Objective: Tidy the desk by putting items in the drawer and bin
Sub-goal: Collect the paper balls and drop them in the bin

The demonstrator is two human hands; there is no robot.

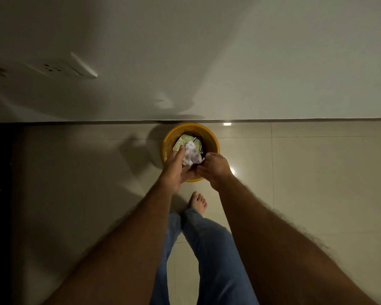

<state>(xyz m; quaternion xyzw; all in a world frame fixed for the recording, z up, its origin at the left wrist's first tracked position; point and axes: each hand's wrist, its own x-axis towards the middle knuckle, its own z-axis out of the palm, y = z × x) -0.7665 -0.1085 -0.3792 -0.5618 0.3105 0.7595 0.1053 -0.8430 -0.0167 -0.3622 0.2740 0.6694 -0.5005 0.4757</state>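
Both hands were over the yellow bin [213, 140], which stood on the tiled floor [317, 172] against the white wall [251, 62]; the crumpled white paper [191, 154] lay between them above the bin's mouth, with other rubbish, a pale greenish wrapper [182, 139], already below it. The left hand [175, 167] had its fingers straight and together, touching the paper's side; the right hand [217, 169] was loosely spread, fingers relaxed and apart, just beside the paper but seemingly clear of it; whether the paper was falling or resting on the left palm could not be told. The binning step looked almost done; the desk and drawer were out of view, so what remained there could not be judged. A bare foot [198, 201] and jeans [207, 249] showed below; a wall socket [53, 68] sat at the left.
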